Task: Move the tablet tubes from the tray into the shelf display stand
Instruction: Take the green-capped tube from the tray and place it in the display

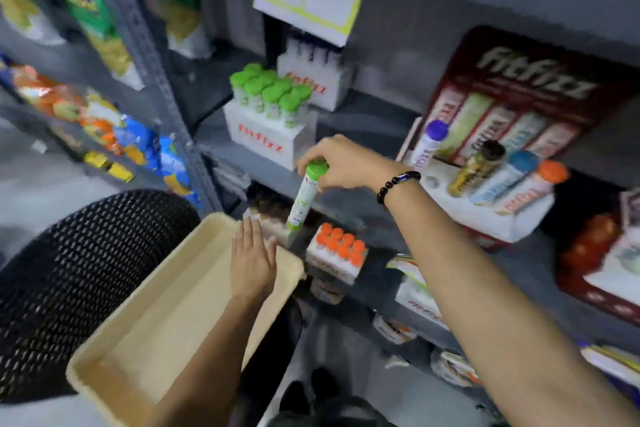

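Left hand (252,258) flat, fingers spread, on tray rim (221,218); right fingers (313,158) pinch green-capped tube (304,198).

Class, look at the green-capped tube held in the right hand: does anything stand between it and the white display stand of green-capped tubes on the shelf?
Nothing visible does. The right hand holds the green-capped tube by its cap, below and right of the white display stand. Only open air and the grey shelf edge lie between them.
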`<state>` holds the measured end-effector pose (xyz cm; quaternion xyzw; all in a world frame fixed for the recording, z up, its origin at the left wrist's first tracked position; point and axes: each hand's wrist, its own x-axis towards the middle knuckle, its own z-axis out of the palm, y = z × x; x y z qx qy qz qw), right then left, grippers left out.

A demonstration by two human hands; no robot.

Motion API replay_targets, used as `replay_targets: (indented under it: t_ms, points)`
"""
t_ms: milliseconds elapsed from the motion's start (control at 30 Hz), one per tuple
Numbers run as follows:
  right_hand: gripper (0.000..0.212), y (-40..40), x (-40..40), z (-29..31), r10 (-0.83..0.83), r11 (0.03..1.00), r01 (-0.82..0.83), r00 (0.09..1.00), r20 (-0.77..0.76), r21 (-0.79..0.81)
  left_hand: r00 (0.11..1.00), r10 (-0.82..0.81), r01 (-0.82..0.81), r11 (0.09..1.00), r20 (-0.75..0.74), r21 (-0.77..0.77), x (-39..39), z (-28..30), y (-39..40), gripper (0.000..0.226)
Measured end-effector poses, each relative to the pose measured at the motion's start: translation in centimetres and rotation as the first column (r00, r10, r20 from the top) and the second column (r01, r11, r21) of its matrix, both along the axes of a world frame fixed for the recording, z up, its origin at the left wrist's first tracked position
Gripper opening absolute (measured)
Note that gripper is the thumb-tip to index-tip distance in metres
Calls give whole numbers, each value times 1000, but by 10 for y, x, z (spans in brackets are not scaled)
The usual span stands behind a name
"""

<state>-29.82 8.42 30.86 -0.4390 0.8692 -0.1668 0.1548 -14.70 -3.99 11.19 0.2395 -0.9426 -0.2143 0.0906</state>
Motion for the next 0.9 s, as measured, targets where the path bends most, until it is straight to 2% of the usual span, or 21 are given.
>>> replay_targets:
  t_ms: [200,333,467,533,667,767,900]
  points:
    - [41,86,-4,62,-242,969,234,965,-100,-80,949,-290,281,956,-124,-85,-58,47,30,75]
    - [39,133,-2,83,-399,915,385,909,-122,-121,916,-375,368,927,-139,-72,-96,61,58,57]
    - [30,153,-3,94,-465,883,436,862,-201,-174,894,-433,427,901,-110,-77,-126,59,76,54]
    - [33,157,-6,96,-507,861,478,831,-228,-172,893,-442,438,897,-84,-69,-134,56,81,54]
    - [35,159,-16,96,-599,801,582,776,-198,-141,893,-448,449,893,35,-41,-142,46,83,56]
    - [34,156,-23,92,-599,800,588,775,-199,-119,871,-467,483,872,154,-84,-142,38,81,57]
    - [27,156,-30,88,-606,795,599,778,-168,-96,868,-460,487,863,187,-136,-140,35,82,58]
